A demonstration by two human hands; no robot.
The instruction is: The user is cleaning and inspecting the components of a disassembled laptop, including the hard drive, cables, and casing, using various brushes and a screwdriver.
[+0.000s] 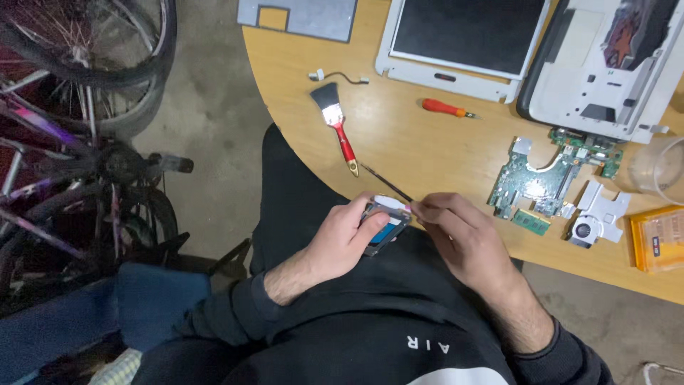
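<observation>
A small drive (385,224) is clamped in the left hand (340,239) over the lap, just off the table (427,142) edge. A thin tool (385,182) is pinched in the right hand (456,232), its end at the drive's top.

Risks, as judged: the tool could slip and mar the drive; with no support beneath, the drive could drop.

Nearby lie a brush (336,117), screwdriver (445,108), board (545,182), fan (595,214) and orange case (655,239), all well apart. Nothing obstructs the hands.

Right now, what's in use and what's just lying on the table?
In use:
left hand gripping small grey metal drive caddy
right hand holding thin dark screwdriver

Lying about:
red-handled brush
orange-handled screwdriver
green circuit board
small grey fan
</observation>
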